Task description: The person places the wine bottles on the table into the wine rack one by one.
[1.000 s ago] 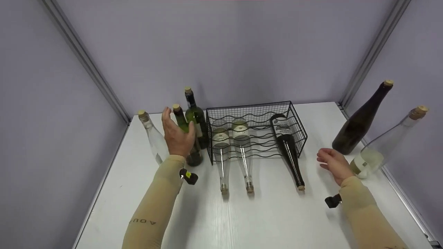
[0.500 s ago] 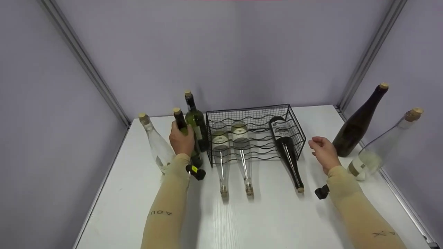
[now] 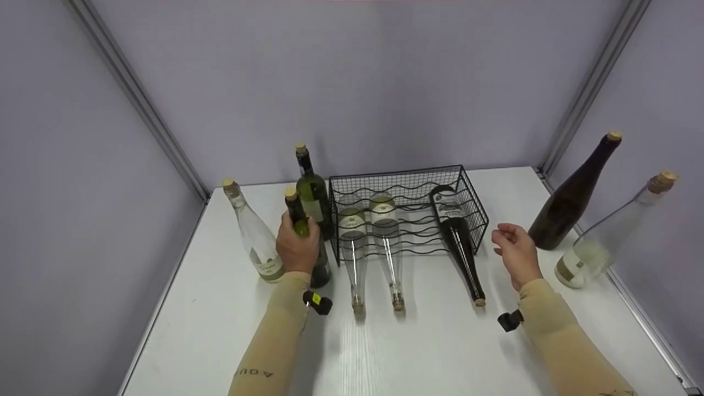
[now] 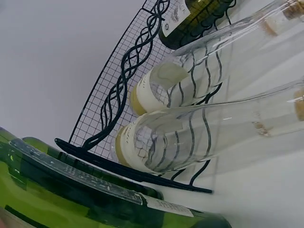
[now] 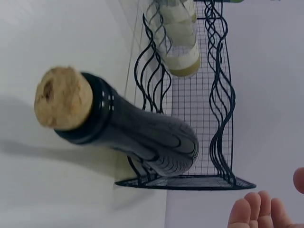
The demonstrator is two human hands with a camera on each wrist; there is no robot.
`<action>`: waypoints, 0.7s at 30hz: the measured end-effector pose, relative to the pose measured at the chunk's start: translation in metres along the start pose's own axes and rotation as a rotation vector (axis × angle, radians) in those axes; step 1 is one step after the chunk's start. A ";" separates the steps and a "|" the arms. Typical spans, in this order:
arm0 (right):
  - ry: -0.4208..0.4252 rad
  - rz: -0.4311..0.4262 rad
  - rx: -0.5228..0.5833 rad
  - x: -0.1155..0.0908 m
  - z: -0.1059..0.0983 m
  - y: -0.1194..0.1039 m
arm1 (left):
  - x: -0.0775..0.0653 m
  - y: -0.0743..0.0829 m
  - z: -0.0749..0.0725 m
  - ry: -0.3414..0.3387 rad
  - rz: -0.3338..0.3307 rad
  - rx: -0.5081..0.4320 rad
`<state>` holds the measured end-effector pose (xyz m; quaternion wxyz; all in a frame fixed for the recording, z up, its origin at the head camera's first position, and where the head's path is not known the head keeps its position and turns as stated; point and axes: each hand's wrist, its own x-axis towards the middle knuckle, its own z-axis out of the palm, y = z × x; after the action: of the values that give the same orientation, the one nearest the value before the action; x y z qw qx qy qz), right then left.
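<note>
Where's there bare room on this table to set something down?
Biggest patch: the white table between the sleeves, in front of the racked bottles. Another lies behind the right hand, between the rack and the brown bottle. It's crowded left of the rack: the left hand grips a green bottle there, near a second green bottle.

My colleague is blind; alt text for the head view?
A person's left hand grips a green bottle left of a black wire rack holding two clear bottles and one dark bottle. The right hand holds nothing; four other bottles stand nearby.
</note>
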<state>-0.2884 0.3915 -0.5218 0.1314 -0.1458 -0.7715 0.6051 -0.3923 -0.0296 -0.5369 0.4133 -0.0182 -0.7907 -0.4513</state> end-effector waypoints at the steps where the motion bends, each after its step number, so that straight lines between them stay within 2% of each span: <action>1: -0.012 -0.004 0.004 -0.002 0.002 0.000 | -0.002 0.000 -0.002 0.005 0.009 -0.006; 11: -0.160 -0.046 0.040 -0.023 0.021 -0.009 | -0.020 0.004 -0.015 0.043 0.076 -0.046; 17: -0.249 -0.040 0.028 -0.033 0.032 -0.008 | -0.032 0.010 -0.025 0.020 0.085 -0.095; 21: -0.300 -0.028 0.006 -0.039 0.038 -0.009 | -0.047 0.004 -0.028 -0.002 0.077 -0.154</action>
<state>-0.2670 0.3404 -0.5228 0.0235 -0.0423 -0.7827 0.6205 -0.3421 -0.0314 -0.5581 0.4267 -0.0807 -0.7530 -0.4945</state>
